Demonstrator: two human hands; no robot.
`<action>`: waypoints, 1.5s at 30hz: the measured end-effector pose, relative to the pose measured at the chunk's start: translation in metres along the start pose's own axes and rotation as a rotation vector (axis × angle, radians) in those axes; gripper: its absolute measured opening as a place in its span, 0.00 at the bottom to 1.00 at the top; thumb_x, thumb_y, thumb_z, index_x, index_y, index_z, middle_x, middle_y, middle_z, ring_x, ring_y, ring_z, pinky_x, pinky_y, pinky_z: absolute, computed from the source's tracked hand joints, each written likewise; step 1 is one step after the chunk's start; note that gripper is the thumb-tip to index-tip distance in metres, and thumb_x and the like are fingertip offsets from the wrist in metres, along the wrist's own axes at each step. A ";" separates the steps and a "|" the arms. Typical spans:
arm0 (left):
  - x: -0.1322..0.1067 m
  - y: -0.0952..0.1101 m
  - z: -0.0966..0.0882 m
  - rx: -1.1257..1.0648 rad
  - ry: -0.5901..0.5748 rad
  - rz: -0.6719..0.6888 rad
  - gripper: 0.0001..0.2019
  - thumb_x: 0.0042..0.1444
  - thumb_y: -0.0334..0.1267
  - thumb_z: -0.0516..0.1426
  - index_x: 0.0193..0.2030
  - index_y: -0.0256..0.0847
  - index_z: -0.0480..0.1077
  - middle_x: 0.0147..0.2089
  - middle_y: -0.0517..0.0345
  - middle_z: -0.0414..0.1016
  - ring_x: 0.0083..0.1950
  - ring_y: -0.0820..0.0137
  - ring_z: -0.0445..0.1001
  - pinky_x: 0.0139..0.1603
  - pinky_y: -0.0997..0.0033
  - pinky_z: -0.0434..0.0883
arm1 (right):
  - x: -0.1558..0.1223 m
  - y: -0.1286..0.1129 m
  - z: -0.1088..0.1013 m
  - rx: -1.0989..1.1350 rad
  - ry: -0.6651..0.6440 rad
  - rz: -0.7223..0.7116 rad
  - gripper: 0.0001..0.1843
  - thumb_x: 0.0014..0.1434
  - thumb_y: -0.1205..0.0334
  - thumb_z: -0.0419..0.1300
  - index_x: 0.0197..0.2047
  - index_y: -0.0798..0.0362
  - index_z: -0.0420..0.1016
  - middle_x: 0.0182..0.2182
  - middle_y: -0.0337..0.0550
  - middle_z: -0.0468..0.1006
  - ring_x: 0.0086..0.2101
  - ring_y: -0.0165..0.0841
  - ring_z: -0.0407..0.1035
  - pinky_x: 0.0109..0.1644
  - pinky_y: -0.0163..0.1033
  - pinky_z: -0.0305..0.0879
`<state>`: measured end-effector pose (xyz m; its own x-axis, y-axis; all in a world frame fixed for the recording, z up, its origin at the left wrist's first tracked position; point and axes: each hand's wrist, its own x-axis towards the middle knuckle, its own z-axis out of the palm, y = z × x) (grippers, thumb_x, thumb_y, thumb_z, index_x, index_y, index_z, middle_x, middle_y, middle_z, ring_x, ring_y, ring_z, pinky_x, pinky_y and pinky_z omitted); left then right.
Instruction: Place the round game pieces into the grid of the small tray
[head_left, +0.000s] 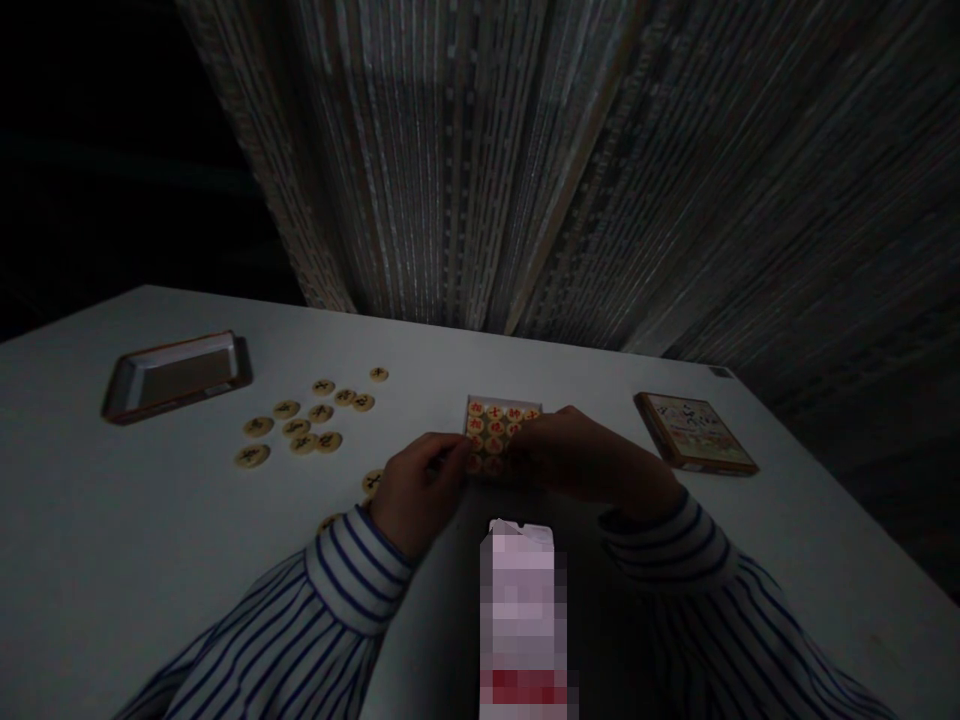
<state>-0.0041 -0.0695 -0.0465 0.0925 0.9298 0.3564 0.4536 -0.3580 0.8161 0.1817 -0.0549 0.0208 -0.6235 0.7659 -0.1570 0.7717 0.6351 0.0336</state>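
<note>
A small open box (501, 412) packed with round wooden chess discs bearing red characters lies on the white table (112, 540) in front of me. My left hand (420, 490) is curled at the box's left edge, fingers pinched together; what they hold is hidden. My right hand (581, 455) lies over the box's right side with its fingers bent down onto the discs. Several loose discs with dark characters (304, 425) are scattered to the left of the box. Both arms wear striped sleeves.
An empty rectangular tray or lid (176, 375) lies at the far left. A flat printed box lid (696, 432) rests at the right near the table edge. A blurred pinkish card (523, 610) hangs close below the camera. A patterned curtain hangs behind the table.
</note>
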 end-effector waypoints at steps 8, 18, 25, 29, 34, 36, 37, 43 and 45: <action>0.000 0.001 0.000 -0.007 -0.002 -0.018 0.10 0.53 0.40 0.52 0.32 0.39 0.73 0.31 0.55 0.77 0.32 0.70 0.74 0.34 0.70 0.71 | 0.002 0.002 0.002 -0.021 0.001 0.000 0.09 0.56 0.65 0.52 0.34 0.54 0.74 0.29 0.42 0.77 0.27 0.29 0.70 0.27 0.33 0.54; -0.001 0.001 0.000 0.005 -0.011 -0.028 0.11 0.54 0.41 0.52 0.33 0.40 0.74 0.31 0.55 0.77 0.32 0.69 0.74 0.34 0.70 0.71 | 0.000 -0.001 -0.002 0.005 -0.012 0.015 0.11 0.57 0.66 0.51 0.35 0.55 0.75 0.31 0.45 0.78 0.29 0.30 0.70 0.29 0.33 0.57; 0.000 0.001 0.000 0.016 -0.018 -0.030 0.12 0.54 0.42 0.51 0.33 0.40 0.73 0.32 0.56 0.77 0.32 0.69 0.74 0.35 0.70 0.71 | 0.000 -0.001 0.000 0.007 0.011 0.017 0.10 0.58 0.64 0.51 0.34 0.54 0.75 0.30 0.44 0.77 0.28 0.29 0.70 0.28 0.33 0.56; 0.000 0.001 0.000 0.010 -0.013 -0.024 0.11 0.54 0.42 0.52 0.33 0.40 0.73 0.32 0.55 0.77 0.32 0.69 0.74 0.34 0.69 0.71 | -0.002 0.003 0.002 -0.005 0.049 0.009 0.09 0.57 0.63 0.53 0.36 0.52 0.74 0.30 0.41 0.77 0.28 0.29 0.69 0.29 0.33 0.54; 0.000 0.001 -0.001 -0.028 0.014 -0.015 0.10 0.52 0.40 0.53 0.33 0.39 0.73 0.32 0.54 0.77 0.32 0.69 0.74 0.34 0.69 0.72 | 0.000 0.004 -0.011 -0.120 0.177 0.098 0.11 0.58 0.61 0.50 0.35 0.54 0.72 0.31 0.45 0.77 0.30 0.32 0.69 0.31 0.36 0.53; 0.001 0.001 -0.002 -0.027 0.041 -0.020 0.09 0.51 0.40 0.54 0.32 0.39 0.73 0.31 0.55 0.77 0.31 0.70 0.74 0.34 0.70 0.71 | 0.001 0.001 -0.019 -0.128 0.322 0.216 0.15 0.62 0.61 0.45 0.36 0.57 0.72 0.31 0.47 0.77 0.31 0.34 0.69 0.33 0.37 0.53; 0.001 0.002 -0.002 -0.023 0.058 -0.025 0.09 0.51 0.40 0.54 0.32 0.39 0.73 0.31 0.55 0.77 0.31 0.70 0.73 0.33 0.70 0.71 | 0.001 -0.001 -0.022 -0.124 0.401 0.269 0.17 0.63 0.61 0.44 0.38 0.57 0.72 0.31 0.48 0.77 0.31 0.34 0.68 0.35 0.38 0.53; 0.002 0.004 -0.007 -0.014 0.145 -0.064 0.09 0.49 0.41 0.55 0.31 0.39 0.73 0.27 0.57 0.76 0.28 0.71 0.72 0.31 0.73 0.70 | -0.002 -0.006 -0.026 -0.098 0.556 0.305 0.17 0.64 0.62 0.43 0.42 0.58 0.71 0.33 0.48 0.77 0.33 0.35 0.68 0.37 0.38 0.53; 0.003 0.005 -0.010 -0.045 0.177 -0.061 0.09 0.48 0.41 0.55 0.30 0.39 0.73 0.26 0.58 0.75 0.27 0.72 0.71 0.30 0.73 0.70 | -0.002 -0.006 -0.026 -0.089 0.562 0.300 0.16 0.64 0.63 0.43 0.42 0.58 0.71 0.32 0.48 0.76 0.33 0.35 0.67 0.37 0.38 0.54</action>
<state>-0.0098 -0.0697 -0.0369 -0.0928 0.9216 0.3770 0.4132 -0.3088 0.8567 0.1755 -0.0578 0.0468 -0.3711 0.8322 0.4119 0.9246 0.3721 0.0813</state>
